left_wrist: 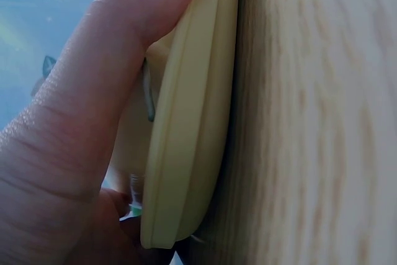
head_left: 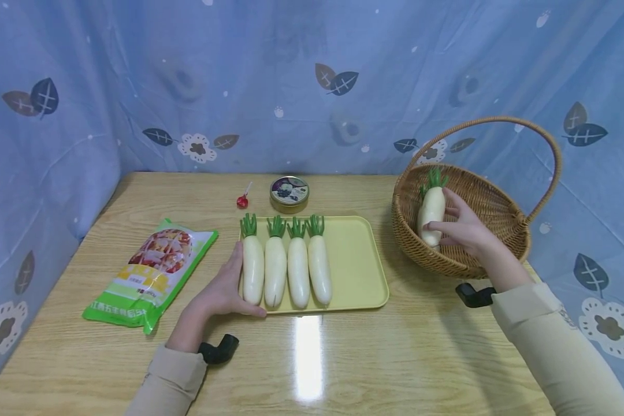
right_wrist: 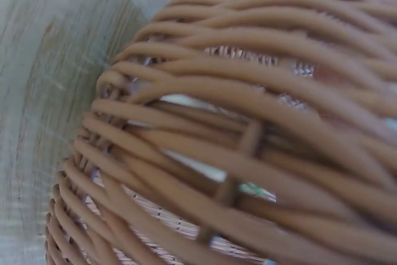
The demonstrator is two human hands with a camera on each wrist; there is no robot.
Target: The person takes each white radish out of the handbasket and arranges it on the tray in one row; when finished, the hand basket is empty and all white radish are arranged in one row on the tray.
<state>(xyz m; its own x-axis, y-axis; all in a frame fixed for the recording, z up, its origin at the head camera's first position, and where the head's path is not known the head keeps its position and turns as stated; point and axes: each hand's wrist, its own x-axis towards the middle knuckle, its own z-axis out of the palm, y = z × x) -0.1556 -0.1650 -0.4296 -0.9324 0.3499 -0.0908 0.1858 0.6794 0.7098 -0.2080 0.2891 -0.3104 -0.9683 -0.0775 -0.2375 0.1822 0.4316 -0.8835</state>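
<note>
Several white radishes with green tops, among them a radish [head_left: 297,271], lie side by side on a yellow tray [head_left: 356,260]. At the tray's near left corner, my left hand [head_left: 221,294] holds the rim, thumb along the front edge and fingers along the left side. The left wrist view shows the thumb over the tray rim [left_wrist: 186,128]. Inside the wicker basket [head_left: 421,254], my right hand [head_left: 463,228] grips another white radish [head_left: 434,208] between thumb and fingers, its green top pointing away. Basket weave [right_wrist: 248,103] fills most of the right wrist view, hiding that hand's grip.
A green and white food bag [head_left: 151,271] lies left of the tray. Behind the tray are a round tin [head_left: 289,193] and a red lollipop [head_left: 242,201]. The basket's tall handle [head_left: 499,119] arches above it. A blue curtain [head_left: 291,86] hangs behind the wooden table [head_left: 239,370].
</note>
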